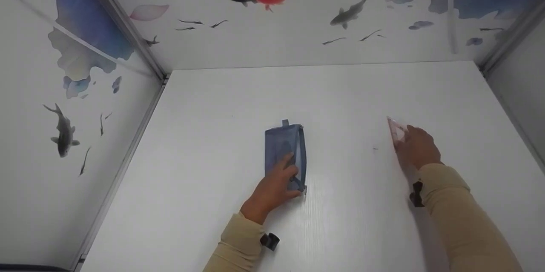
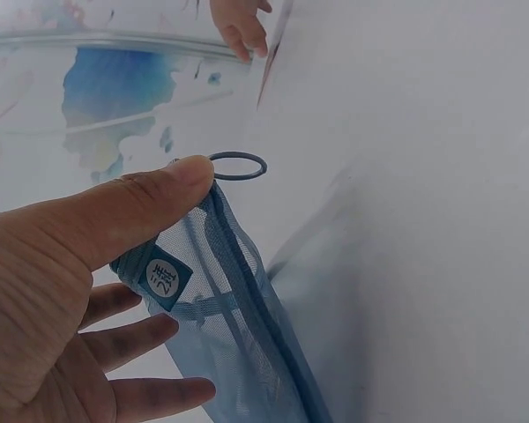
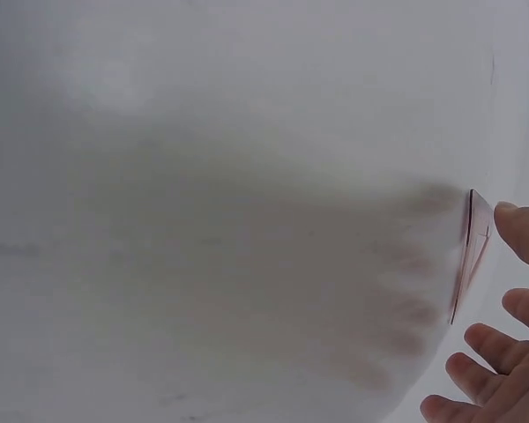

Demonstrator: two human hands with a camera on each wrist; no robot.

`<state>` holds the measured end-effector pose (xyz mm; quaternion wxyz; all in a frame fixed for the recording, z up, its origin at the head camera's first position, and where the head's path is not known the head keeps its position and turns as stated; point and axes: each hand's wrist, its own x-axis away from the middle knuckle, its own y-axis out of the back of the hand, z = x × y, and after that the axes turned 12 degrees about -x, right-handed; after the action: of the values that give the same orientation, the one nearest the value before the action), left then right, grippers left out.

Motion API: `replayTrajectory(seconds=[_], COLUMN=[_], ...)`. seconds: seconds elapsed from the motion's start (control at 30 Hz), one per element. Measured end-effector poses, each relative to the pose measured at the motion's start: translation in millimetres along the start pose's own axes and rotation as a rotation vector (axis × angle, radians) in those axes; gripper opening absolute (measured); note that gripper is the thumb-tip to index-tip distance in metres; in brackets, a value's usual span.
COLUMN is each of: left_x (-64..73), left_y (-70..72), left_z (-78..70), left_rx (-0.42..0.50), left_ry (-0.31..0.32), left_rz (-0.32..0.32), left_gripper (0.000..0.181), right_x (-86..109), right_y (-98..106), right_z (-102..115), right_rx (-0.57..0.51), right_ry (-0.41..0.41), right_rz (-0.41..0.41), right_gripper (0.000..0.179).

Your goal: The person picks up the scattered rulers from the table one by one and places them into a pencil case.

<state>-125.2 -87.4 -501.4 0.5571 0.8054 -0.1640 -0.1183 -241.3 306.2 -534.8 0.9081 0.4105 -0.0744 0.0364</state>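
Observation:
On the white table lies a blue mesh zipper pouch (image 1: pixel 274 140), its zipped side facing right. My left hand (image 1: pixel 272 187) pinches its near corner, the thumb beside the ring-shaped zipper pull (image 2: pixel 238 166). The other fingers of that hand spread over the mesh, and the index finger is hidden in the left wrist view. To the right, a clear set square with pink edges (image 1: pixel 392 130) is partly covered by my right hand (image 1: pixel 417 146). In the right wrist view the thumb and fingers are spread apart right beside the set square (image 3: pixel 473 247).
A small faint mark (image 1: pixel 375 149) shows on the table (image 1: pixel 204 136) left of the set square. White panels painted with fish enclose the table at the back, left and right. A dark wrist device (image 1: pixel 270 241) shows at the left cuff.

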Motion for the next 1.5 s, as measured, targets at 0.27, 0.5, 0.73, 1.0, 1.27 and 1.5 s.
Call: replayTrajectory(seconds=[0.27,0.5,0.73,1.0,1.27,1.5], left_x=[1.4,1.3,0.9,0.6,-0.4,-0.3], left_y=[-0.1,0.6,-1.5,-1.6,-0.4,0.4], left_z=[0.3,0.1,0.8,1.3,0.9,0.4], left_rx=[0.005,0.000,0.010,0.000,0.000,-0.006], left_ry=[-0.009,-0.005,0.006,-0.008,-0.009,0.000], left_rz=[-0.009,-0.004,-0.006,-0.019,-0.008,-0.006], left_gripper=[0.041,0.042,0.043,0.042,0.042,0.042], right_x=[-0.7,0.5,-2.1,-0.8,1.3,1.8], right_y=[-3.2,-3.9,-7.1,-9.2,-8.9,-8.9], right_z=[-2.3,0.0,-5.5,-5.6,-4.9,-3.5], right_rx=[0.018,0.020,0.020,0.016,0.023,0.024], right_ry=[0.032,0.049,0.067,0.060,0.060,0.053], right_rz=[-0.033,-0.056,-0.044,-0.044,-0.060,-0.060], right_gripper=[0.048,0.039,0.029,0.030,0.028,0.028])
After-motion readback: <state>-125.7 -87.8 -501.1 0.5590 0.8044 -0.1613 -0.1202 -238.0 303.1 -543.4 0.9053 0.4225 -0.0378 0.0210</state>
